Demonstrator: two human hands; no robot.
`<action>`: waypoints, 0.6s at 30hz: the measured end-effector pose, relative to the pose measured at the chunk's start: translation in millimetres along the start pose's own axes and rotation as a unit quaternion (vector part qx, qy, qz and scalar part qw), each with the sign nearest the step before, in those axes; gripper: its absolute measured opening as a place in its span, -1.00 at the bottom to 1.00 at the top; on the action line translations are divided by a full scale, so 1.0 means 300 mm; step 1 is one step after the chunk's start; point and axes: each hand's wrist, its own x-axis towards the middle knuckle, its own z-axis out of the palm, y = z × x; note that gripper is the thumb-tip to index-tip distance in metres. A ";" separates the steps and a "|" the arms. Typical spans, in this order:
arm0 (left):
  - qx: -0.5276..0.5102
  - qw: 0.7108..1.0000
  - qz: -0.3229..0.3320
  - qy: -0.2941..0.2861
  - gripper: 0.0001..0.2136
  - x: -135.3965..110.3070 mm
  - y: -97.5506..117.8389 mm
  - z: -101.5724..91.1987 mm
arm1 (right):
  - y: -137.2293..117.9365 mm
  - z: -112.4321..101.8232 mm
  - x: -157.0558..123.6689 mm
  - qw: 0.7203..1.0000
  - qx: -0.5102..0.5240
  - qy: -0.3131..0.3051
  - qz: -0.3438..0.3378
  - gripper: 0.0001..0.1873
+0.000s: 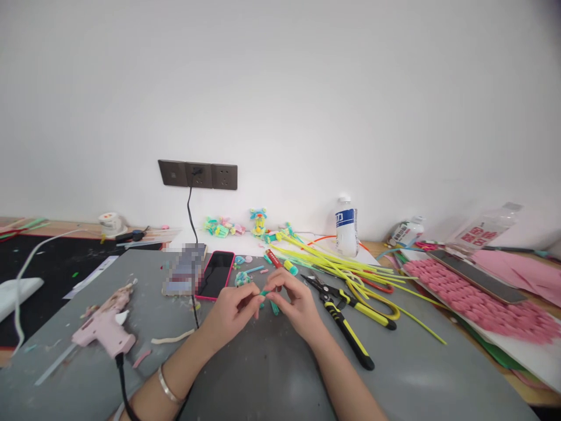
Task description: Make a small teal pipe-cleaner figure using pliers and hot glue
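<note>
My left hand [231, 313] and my right hand [294, 303] meet over the grey mat [263, 374], fingertips pinched together on a short teal pipe-cleaner piece [267, 298]. Both hands have curled fingers closed on it. A silver bracelet circles my left wrist. Yellow-handled pliers [346, 313] lie just right of my right hand. A pink-cased phone [215, 275] lies beyond my left hand.
A pink glue gun [107, 324] rests at left with its black cord. Yellow pipe cleaners [346, 266] spread at centre right. A white bottle [346, 227] stands by the wall. Pink pieces [477, 304] cover a board at right. Small finished figures [258, 222] sit near the wall sockets [197, 174].
</note>
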 end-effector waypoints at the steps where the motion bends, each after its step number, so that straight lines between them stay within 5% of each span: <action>1: 0.000 1.000 0.004 -0.003 -0.66 0.000 -0.001 0.000 | -0.001 -0.002 0.001 1.000 0.005 -0.004 -0.001 -0.90; 18: 0.014 1.000 -0.001 -0.005 -0.65 -0.004 0.002 0.008 | -0.027 -0.008 -0.007 0.996 0.000 -0.072 0.051 -0.71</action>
